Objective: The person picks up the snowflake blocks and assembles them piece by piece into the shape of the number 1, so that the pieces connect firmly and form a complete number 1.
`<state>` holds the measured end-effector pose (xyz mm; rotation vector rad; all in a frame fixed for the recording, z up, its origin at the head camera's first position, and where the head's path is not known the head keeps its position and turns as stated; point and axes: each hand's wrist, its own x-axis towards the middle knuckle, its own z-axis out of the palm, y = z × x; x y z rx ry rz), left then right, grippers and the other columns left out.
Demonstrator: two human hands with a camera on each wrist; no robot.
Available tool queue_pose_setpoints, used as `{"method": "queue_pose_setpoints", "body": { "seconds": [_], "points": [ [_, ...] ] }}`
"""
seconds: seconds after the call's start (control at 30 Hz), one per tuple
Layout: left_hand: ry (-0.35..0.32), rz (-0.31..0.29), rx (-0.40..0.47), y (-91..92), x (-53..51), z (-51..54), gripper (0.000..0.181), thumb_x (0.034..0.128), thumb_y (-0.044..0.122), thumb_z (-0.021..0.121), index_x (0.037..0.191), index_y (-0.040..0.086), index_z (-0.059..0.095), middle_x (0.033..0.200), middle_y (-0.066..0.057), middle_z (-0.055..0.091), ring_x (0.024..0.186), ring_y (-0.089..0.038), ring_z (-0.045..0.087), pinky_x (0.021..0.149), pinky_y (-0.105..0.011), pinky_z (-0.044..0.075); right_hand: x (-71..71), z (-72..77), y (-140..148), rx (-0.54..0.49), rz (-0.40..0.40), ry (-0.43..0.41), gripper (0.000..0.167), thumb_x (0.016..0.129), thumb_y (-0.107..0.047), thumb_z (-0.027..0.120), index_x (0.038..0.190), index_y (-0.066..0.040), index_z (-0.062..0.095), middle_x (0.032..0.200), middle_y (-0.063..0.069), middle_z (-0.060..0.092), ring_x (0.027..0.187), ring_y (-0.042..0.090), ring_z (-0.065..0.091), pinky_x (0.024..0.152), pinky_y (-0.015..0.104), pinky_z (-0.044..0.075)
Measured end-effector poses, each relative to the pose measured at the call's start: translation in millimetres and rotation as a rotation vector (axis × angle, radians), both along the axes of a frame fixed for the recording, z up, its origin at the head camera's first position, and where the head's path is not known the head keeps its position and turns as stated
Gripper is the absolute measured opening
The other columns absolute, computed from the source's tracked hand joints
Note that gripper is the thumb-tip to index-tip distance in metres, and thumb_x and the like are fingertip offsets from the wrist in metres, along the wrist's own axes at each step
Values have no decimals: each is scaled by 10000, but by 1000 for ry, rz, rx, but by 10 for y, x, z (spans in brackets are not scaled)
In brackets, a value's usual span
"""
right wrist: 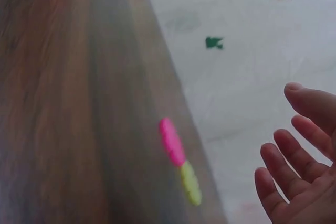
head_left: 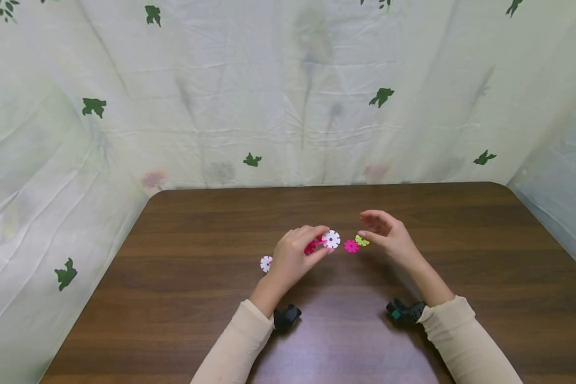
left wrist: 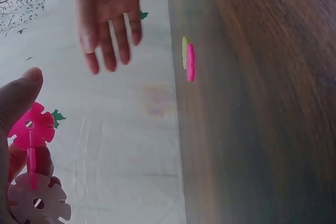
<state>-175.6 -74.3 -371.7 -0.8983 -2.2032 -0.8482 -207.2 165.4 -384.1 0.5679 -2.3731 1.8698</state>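
Note:
My left hand [head_left: 292,255] pinches a joined piece of slotted plastic discs. In it a white disc [head_left: 331,239] stands between thumb and fingertips, joined to a pink one. The left wrist view shows a pink disc [left wrist: 32,125] and a whitish disc [left wrist: 39,201] linked by a pink disc seen edge-on [left wrist: 31,159]. Another white disc [head_left: 266,264] shows left of this hand; whether it belongs to the piece is hidden. My right hand [head_left: 394,239] holds nothing, its fingers loosely spread near a pink disc [head_left: 351,246] and a yellow-green disc [head_left: 362,240] on the table.
The brown wooden table [head_left: 182,298] has rounded far corners. Behind it hangs a pale curtain [head_left: 278,96] with green leaf-like shapes. Black wrist devices sit on the left wrist [head_left: 287,318] and right wrist [head_left: 405,311].

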Motion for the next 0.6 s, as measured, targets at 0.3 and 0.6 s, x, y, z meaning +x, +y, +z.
{"method": "queue_pose_setpoints", "body": {
  "seconds": [0.3, 0.6],
  "points": [
    [2, -11, 14, -2, -2, 4, 366, 696, 189, 783, 1018, 75, 651, 883, 2, 639, 771, -114, 578, 711, -267, 444, -92, -252, 101, 96, -15, -56, 444, 800, -37, 666, 1192, 69, 486, 1131, 250, 516, 1024, 357, 488, 758, 185, 428],
    [-9, -18, 15, -3, -4, 7, 360, 702, 181, 778, 1019, 74, 646, 872, 4, 632, 755, -106, 561, 717, -261, 445, -121, -384, 162, 291, -19, -41, 431, 815, -123, 668, 1183, 42, 515, 1128, 204, 520, 1000, 323, 503, 832, 444, 407]
  ]
}}
